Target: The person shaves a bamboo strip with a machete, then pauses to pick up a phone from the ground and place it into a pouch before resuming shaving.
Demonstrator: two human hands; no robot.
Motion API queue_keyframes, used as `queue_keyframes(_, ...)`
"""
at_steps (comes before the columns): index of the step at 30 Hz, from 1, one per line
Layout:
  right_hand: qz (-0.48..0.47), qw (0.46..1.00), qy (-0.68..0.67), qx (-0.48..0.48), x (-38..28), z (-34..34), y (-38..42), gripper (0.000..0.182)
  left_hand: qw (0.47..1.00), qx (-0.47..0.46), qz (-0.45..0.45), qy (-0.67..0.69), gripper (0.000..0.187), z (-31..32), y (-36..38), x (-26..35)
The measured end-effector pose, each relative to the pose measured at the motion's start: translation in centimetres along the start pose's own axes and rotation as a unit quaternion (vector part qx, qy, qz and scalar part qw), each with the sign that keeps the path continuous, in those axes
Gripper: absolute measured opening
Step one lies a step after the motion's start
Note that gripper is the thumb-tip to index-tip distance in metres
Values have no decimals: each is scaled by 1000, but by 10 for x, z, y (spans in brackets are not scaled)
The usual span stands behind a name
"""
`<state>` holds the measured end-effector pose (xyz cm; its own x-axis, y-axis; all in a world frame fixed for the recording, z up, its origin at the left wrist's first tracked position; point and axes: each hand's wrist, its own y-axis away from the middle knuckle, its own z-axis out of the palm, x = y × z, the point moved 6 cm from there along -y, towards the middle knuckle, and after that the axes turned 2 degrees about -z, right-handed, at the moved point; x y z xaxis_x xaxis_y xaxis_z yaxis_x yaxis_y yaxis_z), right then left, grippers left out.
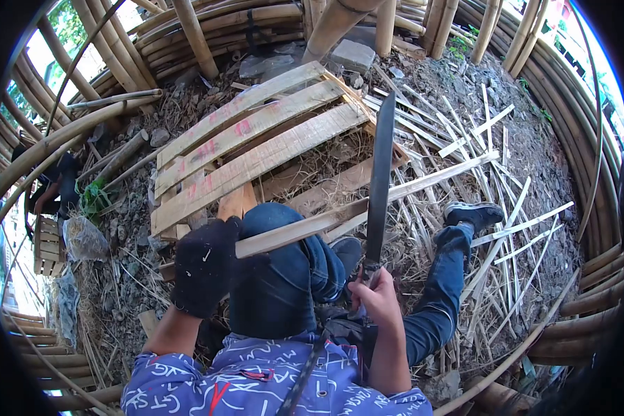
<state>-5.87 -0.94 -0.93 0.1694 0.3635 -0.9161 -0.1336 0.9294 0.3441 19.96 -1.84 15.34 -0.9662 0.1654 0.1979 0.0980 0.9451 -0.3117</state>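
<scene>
Across mid-frame, a wooden strip (298, 231) was gripped in the gloved left hand (204, 267), and a machete (379, 184) was clasped upright in the right hand (374, 295); trimming seemed in hand, strokes clear of the knee (274, 291) being called for.

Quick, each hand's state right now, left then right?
Left hand: gloved, closed, holding a pale strip.
Right hand: closed, holding a machete.

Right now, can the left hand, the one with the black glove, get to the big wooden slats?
Probably yes: the slats lie just past the left hand, and their near end looks uncovered. But it seems busy holding a wooden strip, so letting go might come first.
</scene>
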Motion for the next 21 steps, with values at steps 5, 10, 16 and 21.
queue_keyframes(5,-10,998,53,21,5,-22,-9,17,995,3,76,-71,42,-13,3,9)
queue_keyframes(10,7,1000,-14,22,12,-7,0,14,986,-61,62,-142,41,0,9,-7)
queue_keyframes(16,13,999,-43,30,11,0,4,13,980,-22,178,-91,54,4,17,-20)
queue_keyframes(21,16,999,-29,3,13,12,3,10,988,-43,126,-81,38,4,10,-20)
